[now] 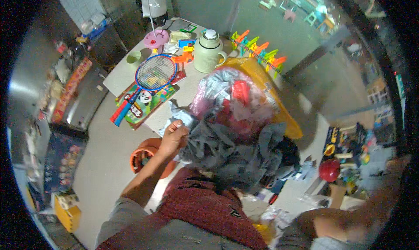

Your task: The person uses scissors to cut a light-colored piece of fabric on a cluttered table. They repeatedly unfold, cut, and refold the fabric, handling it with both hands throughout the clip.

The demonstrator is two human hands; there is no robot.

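Note:
My left hand (pixel 173 137) is closed, thumb against the curled fingers, at the left edge of a rumpled dark grey cloth (pixel 226 148). It appears to pinch that edge, though blur softens the detail. A small whitish spot shows at the fingertips. The cloth spreads over my lap and the near side of the table (pixel 121 78). Behind it lies a clear and pink plastic bag (pixel 209 89) with red things inside. A crumpled pale blue-grey piece (pixel 181 115) sits just beyond my left hand. My right hand is out of view; a blurred arm reaches the lower right rim.
An orange pot-like container (pixel 139 156) stands below my left forearm. Badminton rackets (pixel 156 72) rest on a panda-printed box (pixel 163 94). Behind are a green thermos jug (pixel 208 55), a green cup (pixel 134 58) and a yellow mailer bag (pixel 281 106). Right sits a red ball (pixel 329 170).

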